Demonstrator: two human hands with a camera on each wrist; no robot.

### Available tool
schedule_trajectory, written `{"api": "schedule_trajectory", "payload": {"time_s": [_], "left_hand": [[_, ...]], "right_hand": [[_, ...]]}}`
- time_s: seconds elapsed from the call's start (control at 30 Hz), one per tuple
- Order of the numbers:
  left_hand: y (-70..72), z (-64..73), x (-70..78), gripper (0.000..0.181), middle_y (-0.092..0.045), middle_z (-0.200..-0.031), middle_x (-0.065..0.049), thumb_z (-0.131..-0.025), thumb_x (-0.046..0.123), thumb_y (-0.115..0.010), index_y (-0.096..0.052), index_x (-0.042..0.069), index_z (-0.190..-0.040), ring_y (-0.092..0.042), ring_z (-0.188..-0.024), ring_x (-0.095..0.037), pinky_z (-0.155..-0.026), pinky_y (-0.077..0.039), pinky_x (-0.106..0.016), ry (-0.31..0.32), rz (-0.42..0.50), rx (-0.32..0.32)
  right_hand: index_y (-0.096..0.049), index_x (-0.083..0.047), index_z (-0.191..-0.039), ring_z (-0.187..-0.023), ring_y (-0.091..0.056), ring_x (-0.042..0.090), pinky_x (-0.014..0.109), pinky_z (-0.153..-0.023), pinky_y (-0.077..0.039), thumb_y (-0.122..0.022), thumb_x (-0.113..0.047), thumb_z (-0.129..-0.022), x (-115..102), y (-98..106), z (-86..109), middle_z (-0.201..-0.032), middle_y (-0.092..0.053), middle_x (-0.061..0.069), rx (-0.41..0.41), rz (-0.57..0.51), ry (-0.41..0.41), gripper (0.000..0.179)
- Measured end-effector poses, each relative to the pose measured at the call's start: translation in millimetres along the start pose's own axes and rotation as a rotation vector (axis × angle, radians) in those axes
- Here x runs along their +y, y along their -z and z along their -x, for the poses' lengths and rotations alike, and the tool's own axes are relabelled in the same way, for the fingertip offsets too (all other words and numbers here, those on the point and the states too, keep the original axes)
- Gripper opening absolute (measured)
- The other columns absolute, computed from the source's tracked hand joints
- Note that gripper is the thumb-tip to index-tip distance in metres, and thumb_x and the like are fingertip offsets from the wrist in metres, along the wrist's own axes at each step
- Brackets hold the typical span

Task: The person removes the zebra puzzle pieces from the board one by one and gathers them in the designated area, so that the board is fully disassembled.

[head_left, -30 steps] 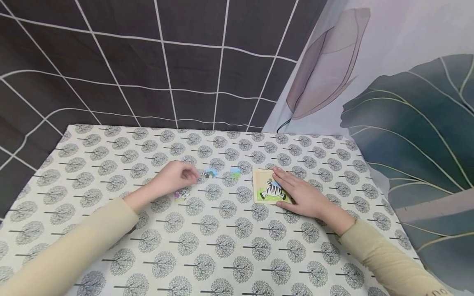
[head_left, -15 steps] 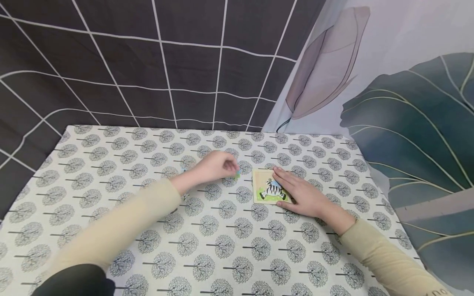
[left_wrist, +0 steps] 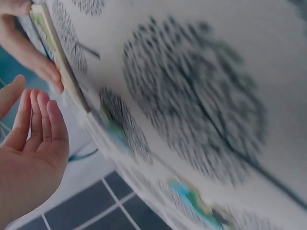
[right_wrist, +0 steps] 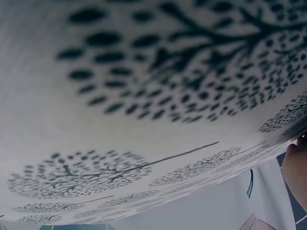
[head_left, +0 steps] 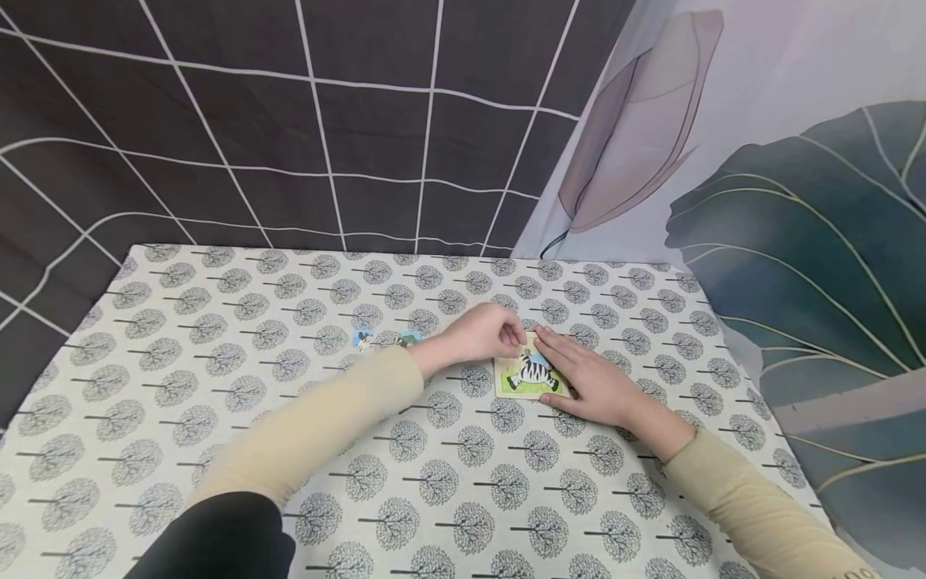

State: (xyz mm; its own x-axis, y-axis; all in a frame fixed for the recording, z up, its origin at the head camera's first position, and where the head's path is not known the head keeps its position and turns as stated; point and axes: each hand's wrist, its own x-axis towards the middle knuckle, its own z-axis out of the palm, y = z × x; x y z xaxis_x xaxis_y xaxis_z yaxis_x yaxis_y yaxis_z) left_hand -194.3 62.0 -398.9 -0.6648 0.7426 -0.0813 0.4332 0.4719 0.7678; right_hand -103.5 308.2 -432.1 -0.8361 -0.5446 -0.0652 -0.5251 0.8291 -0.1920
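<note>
A small square wooden zebra puzzle board (head_left: pixel 515 388) lies on the patterned cloth in the head view. My right hand (head_left: pixel 596 383) rests over its right side, fingers straight along the upper part, thumb at the near edge. Above the board's far left corner is my left hand (head_left: pixel 486 331). In the left wrist view, the left thumb (left_wrist: pixel 10 96) stands apart from the straight, loosely cupped fingers, with nothing showing between them. Two picture pieces, one with a zebra head (head_left: pixel 363 340) and a blue-green one (head_left: pixel 410 338), lie left of the board, partly behind my left forearm.
A tree-print cloth (head_left: pixel 463 482) covers the table. Behind it hangs a dark curtain with a white grid (head_left: pixel 253 121), and a leaf-patterned curtain (head_left: pixel 796 241) stands on the right. My left forearm crosses over the middle of the table.
My left hand has moved right, past the loose pieces, to the board's far left corner. The zebra-head piece has come into view behind it. The right hand and board stay put.
</note>
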Motion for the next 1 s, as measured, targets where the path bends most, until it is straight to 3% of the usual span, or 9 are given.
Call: {"api": "schedule_trajectory", "payload": {"time_s": [0.27, 0.43, 0.7, 1.0], "left_hand": [[-17.0, -10.0, 2.7, 0.026, -0.076, -0.104, -0.005, -0.086, 0.008, -0.087, -0.076, 0.006, -0.11, -0.067, -0.09, -0.012, -0.084, -0.055, -0.015, -0.015, -0.067, -0.029], [-22.4, -14.0, 1.6, 0.032, -0.075, -0.106, -0.001, -0.085, 0.015, -0.089, -0.075, 0.009, -0.113, -0.065, -0.092, -0.01, -0.088, -0.055, -0.018, -0.011, -0.135, -0.012], [-23.9, -13.1, 2.7, 0.048, -0.073, -0.12, -0.003, -0.081, 0.022, -0.093, -0.073, 0.009, -0.124, -0.066, -0.109, -0.016, -0.105, -0.054, -0.029, -0.031, -0.238, -0.032], [-23.3, -11.7, 2.5, 0.052, -0.074, -0.126, -0.005, -0.081, 0.021, -0.094, -0.072, 0.007, -0.126, -0.067, -0.118, -0.019, -0.114, -0.051, -0.032, -0.039, -0.243, -0.054]], "right_hand": [[-0.027, -0.004, -0.167, -0.16, -0.03, 0.041, 0.057, -0.13, -0.029, -0.065, -0.052, -0.1, 1.4, -1.1, -0.2, -0.177, -0.022, 0.014, 0.001, -0.007, -0.001, 0.091], [-0.025, -0.006, -0.168, -0.16, -0.03, 0.041, 0.058, -0.13, -0.029, -0.064, -0.051, -0.1, 0.5, 0.0, -0.2, -0.177, -0.022, 0.014, 0.004, -0.016, 0.002, 0.09], [-0.022, -0.009, -0.169, -0.161, -0.029, 0.04, 0.058, -0.131, -0.028, -0.064, -0.051, -0.101, -0.5, 1.2, -0.3, -0.177, -0.021, 0.013, 0.0, -0.022, -0.001, 0.09], [-0.022, -0.009, -0.169, -0.161, -0.029, 0.04, 0.058, -0.131, -0.028, -0.063, -0.051, -0.102, 0.4, 0.4, 1.0, -0.177, -0.021, 0.013, -0.007, -0.023, -0.013, 0.089]]}}
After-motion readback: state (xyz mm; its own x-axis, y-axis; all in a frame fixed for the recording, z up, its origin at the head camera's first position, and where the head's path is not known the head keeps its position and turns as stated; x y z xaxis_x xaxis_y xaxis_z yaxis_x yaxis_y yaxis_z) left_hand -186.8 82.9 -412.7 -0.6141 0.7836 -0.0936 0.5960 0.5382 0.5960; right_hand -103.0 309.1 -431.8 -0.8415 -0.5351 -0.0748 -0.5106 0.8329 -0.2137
